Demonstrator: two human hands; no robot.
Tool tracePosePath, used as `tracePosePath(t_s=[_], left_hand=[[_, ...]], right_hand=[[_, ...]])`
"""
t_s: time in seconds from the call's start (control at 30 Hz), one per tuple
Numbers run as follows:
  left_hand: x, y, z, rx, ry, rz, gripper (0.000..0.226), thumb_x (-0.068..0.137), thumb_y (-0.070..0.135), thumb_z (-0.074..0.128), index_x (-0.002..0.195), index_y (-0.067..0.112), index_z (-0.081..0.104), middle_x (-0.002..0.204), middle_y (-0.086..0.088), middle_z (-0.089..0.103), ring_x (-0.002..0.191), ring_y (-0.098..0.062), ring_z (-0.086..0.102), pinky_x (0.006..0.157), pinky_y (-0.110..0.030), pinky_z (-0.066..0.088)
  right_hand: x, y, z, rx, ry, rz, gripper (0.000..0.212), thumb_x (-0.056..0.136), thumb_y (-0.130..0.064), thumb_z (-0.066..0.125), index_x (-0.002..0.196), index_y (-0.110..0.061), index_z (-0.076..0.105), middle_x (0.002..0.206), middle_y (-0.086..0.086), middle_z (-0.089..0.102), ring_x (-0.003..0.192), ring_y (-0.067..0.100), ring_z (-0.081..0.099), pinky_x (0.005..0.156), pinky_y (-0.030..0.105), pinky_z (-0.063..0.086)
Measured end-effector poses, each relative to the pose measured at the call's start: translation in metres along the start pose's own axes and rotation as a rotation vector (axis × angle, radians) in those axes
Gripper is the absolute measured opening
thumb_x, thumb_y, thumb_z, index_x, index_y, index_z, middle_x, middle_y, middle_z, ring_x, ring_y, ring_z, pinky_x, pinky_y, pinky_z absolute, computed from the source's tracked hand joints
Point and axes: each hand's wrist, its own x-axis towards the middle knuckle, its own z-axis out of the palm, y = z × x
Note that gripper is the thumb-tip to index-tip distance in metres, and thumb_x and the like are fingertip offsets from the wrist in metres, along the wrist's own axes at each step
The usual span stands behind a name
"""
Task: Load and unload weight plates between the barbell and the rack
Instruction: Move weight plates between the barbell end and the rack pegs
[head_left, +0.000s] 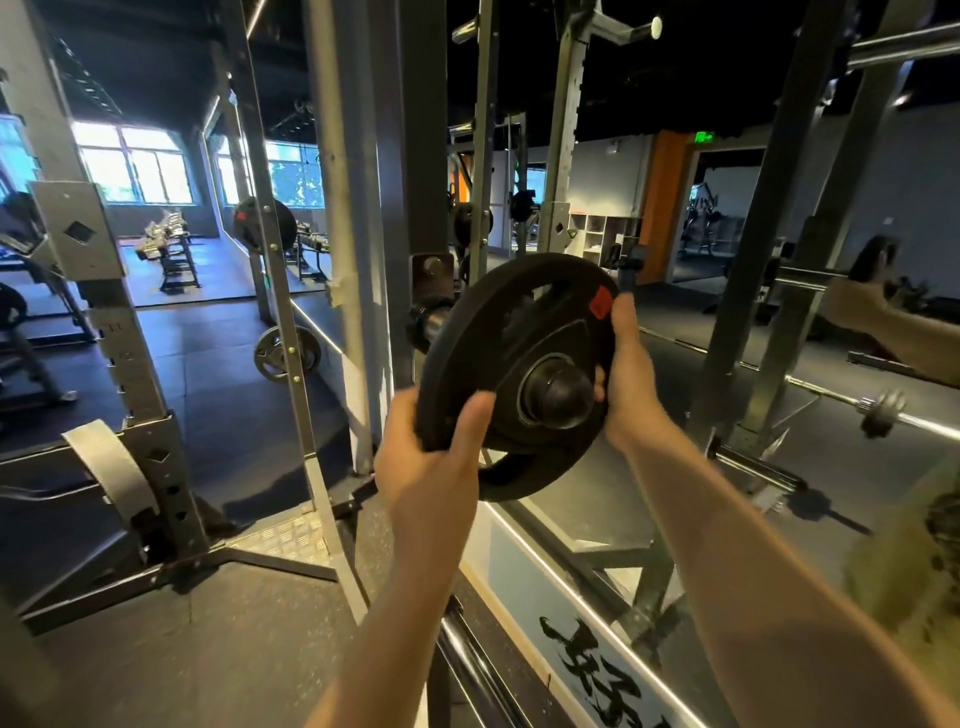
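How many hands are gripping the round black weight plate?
2: the left hand grips the lower-left rim of the round black weight plate; the right hand grips its right rim.

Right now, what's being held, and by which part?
A round black weight plate, gripped by both hands at its rim: left hand on the lower edge, right hand on the right edge.

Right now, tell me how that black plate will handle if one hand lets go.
The black plate is probably heavy: both the left hand and right hand grip its rim. It looks rigid, and, being round, would likely roll if dropped.
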Motion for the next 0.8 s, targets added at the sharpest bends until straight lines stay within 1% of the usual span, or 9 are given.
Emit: tracePosePath(t_s=[0.07,0.1,0.27,0.37,0.43,0.57,0.63,0.7,0.8], left_hand=[[0.014,0.017,-0.004,0.052,-0.022,0.076,0.029,0.077,0.053,0.068,0.096,0.039,0.05,0.09,0.013,0.061,0.085,0.007,0.059,0.07,-0.013,0.048],[0.021,0.024,-0.005,0.093,-0.028,0.118,0.029,0.08,0.048,0.07,0.1,0.042,0.049,0.094,0.016,0.061,0.089,0.007,0.059,0.076,-0.015,0.048],[0.031,0.031,0.0,0.204,-0.084,0.188,0.04,0.087,0.041,0.066,0.121,0.036,0.046,0.099,0.021,0.06,0.094,0.006,0.06,0.085,-0.02,0.05],[0.029,0.026,0.002,0.174,-0.036,0.173,0.037,0.088,0.038,0.065,0.122,0.033,0.05,0.097,0.023,0.059,0.095,0.01,0.058,0.086,-0.023,0.053],[0.032,0.026,0.001,0.162,-0.035,0.149,0.034,0.088,0.037,0.065,0.119,0.036,0.05,0.097,0.025,0.058,0.096,0.009,0.058,0.089,-0.032,0.055],[0.04,0.026,-0.003,0.144,-0.087,0.122,0.033,0.088,0.036,0.064,0.117,0.037,0.049,0.098,0.024,0.058,0.097,0.001,0.06,0.09,-0.038,0.056],[0.04,0.025,-0.003,0.132,-0.083,0.122,0.032,0.088,0.035,0.064,0.117,0.036,0.049,0.097,0.023,0.058,0.095,0.0,0.06,0.09,-0.037,0.056],[0.04,0.024,-0.002,0.119,-0.077,0.116,0.031,0.089,0.033,0.064,0.116,0.036,0.049,0.096,0.025,0.057,0.094,0.001,0.059,0.09,-0.035,0.055],[0.042,0.022,-0.001,0.114,-0.082,0.126,0.03,0.089,0.031,0.063,0.113,0.037,0.047,0.095,0.026,0.056,0.091,0.003,0.058,0.088,-0.028,0.054]], right_hand=[[-0.013,0.04,0.016,0.342,-0.016,0.103,0.084,0.072,-0.081,0.05,0.121,-0.014,0.063,0.123,0.019,0.063,0.108,0.037,0.063,0.099,0.049,0.046],[-0.02,0.057,0.026,0.467,-0.048,0.052,0.084,0.076,-0.08,0.047,0.131,-0.018,0.056,0.133,0.017,0.057,0.12,0.037,0.057,0.105,0.053,0.041],[-0.039,0.073,0.044,0.614,-0.037,-0.03,0.084,0.084,-0.076,0.039,0.145,-0.018,0.04,0.144,0.017,0.046,0.131,0.036,0.046,0.112,0.056,0.032],[-0.037,0.061,0.035,0.657,-0.08,0.064,0.077,0.083,-0.076,0.038,0.138,-0.023,0.05,0.133,0.011,0.059,0.121,0.031,0.058,0.099,0.047,0.048],[-0.041,0.058,0.027,0.59,-0.061,0.125,0.071,0.082,-0.075,0.033,0.123,-0.025,0.062,0.114,0.005,0.071,0.1,0.024,0.07,0.079,0.036,0.058],[-0.035,0.044,-0.001,0.281,0.134,0.066,0.07,0.071,-0.078,0.05,0.125,-0.034,0.059,0.12,-0.002,0.067,0.117,0.023,0.059,0.101,0.046,0.043],[-0.022,0.015,-0.01,0.094,0.224,-0.119,0.058,0.081,-0.069,0.051,0.122,-0.029,0.055,0.116,-0.003,0.065,0.112,0.02,0.059,0.097,0.041,0.043],[-0.009,-0.034,-0.003,-0.14,0.256,-0.371,0.034,0.098,-0.053,0.038,0.108,-0.027,0.057,0.108,-0.004,0.061,0.103,0.013,0.059,0.09,0.033,0.043],[0.007,-0.079,0.028,-0.492,0.135,-0.53,0.049,0.103,-0.047,0.021,0.077,-0.025,0.057,0.082,-0.004,0.06,0.079,0.009,0.057,0.079,0.027,0.04]])
